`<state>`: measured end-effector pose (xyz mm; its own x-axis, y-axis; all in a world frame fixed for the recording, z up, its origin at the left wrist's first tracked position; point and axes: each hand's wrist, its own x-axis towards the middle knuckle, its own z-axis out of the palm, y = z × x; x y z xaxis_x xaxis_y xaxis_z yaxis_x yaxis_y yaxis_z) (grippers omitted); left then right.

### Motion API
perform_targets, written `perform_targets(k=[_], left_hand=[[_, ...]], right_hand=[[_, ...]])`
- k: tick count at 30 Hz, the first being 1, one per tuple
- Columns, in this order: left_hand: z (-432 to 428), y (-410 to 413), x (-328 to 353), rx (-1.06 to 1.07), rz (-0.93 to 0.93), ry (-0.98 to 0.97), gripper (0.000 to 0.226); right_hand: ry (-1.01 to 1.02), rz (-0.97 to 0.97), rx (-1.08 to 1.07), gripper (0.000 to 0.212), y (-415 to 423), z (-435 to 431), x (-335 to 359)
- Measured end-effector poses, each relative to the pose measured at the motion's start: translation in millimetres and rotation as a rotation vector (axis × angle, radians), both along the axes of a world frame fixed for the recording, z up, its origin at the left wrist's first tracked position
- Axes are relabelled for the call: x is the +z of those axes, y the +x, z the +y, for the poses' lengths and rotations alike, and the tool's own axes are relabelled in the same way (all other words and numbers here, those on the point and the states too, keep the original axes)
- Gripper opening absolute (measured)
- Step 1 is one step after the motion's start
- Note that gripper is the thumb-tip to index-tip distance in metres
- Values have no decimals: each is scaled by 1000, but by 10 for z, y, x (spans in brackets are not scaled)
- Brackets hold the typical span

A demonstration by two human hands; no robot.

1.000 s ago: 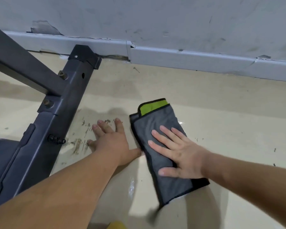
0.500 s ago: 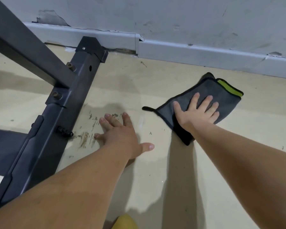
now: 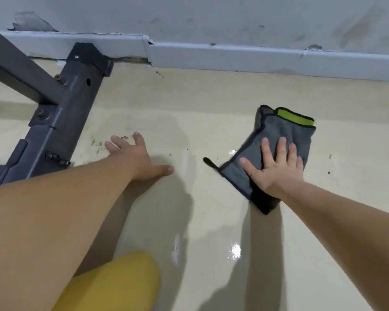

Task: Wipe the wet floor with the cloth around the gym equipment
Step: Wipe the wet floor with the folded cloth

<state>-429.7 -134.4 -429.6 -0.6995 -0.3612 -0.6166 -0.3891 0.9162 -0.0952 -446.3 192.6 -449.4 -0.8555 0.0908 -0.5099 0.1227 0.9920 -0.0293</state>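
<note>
Cloth, grey, folded, lies flat on the floor; its long axis runs from near-left to far-right, green edge toward the baseboard. Right hand presses it, palm down, fingers spread. Left hand rests open on the floor beside the equipment frame.

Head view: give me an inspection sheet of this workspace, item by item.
Surface: beige floor is glossy, with wet glare patches near the bottom and dark specks and scuffs beside the frame.
Job's things: grey cloth with green edge lies folded flat on the floor; dark metal equipment frame stands at left, against the baseboard.
Clutter: nothing seen.
Hands: left hand is spread flat on the bare floor, holding nothing; right hand presses flat on the cloth, fingers spread.
Cables: nothing seen.
Surroundings: grey wall has chipped paint; white baseboard is cracked at its joints; a yellow garment shows at the bottom.
</note>
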Motion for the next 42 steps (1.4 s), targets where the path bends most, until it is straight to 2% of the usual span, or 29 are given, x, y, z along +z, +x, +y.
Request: perform_targets(k=[4, 8, 10, 13, 15, 16, 18, 20, 22, 26, 30, 33, 38, 42], left_hand=[[196, 7, 148, -74, 57, -103, 142], [956, 40, 411, -351, 157, -171, 125], [1467, 221, 426, -452, 266, -26, 103], [2244, 746, 432, -566, 473, 288, 65], [2716, 1142, 459, -566, 481, 463, 55], [2911, 1327, 442, -540, 407, 505, 58], [3224, 1629, 290, -476, 211, 472, 71], [3366, 1763, 70, -437, 118, 387, 83], [3410, 1684, -154, -456, 131, 320, 90], [3440, 1028, -338, -540, 299, 246, 91], [3752, 419, -354, -635, 309, 206, 91], [4131, 361, -372, -671, 329, 173, 86], [4702, 1235, -400, -946, 430, 241, 83], [4654, 2061, -489, -1394, 464, 426, 79]], right_hand=[[-19, 69, 93, 97, 766, 127, -29], [-140, 94, 404, 92, 1576, 412, -72], [-178, 122, 539, 93, 1848, 708, -61], [-239, 88, 676, 90, 1806, 1149, -11], [-394, 32, 584, 83, 1720, 1305, 135], [-473, 127, 498, 75, 1713, 1361, 201], [-474, 354, 265, 54, 1786, 1533, 310], [-407, 416, 96, 42, 1932, 1706, 346], [-387, 384, 24, 38, 2091, 1879, 334], [-382, 350, -51, 32, 2273, 2204, 360], [-370, 338, -174, 30, 2449, 2510, 399], [-365, 337, -310, 30, 2626, 2666, 409], [-358, 377, -542, 18, 2933, 2951, 438], [-367, 404, -623, 13, 3121, 3119, 471]])
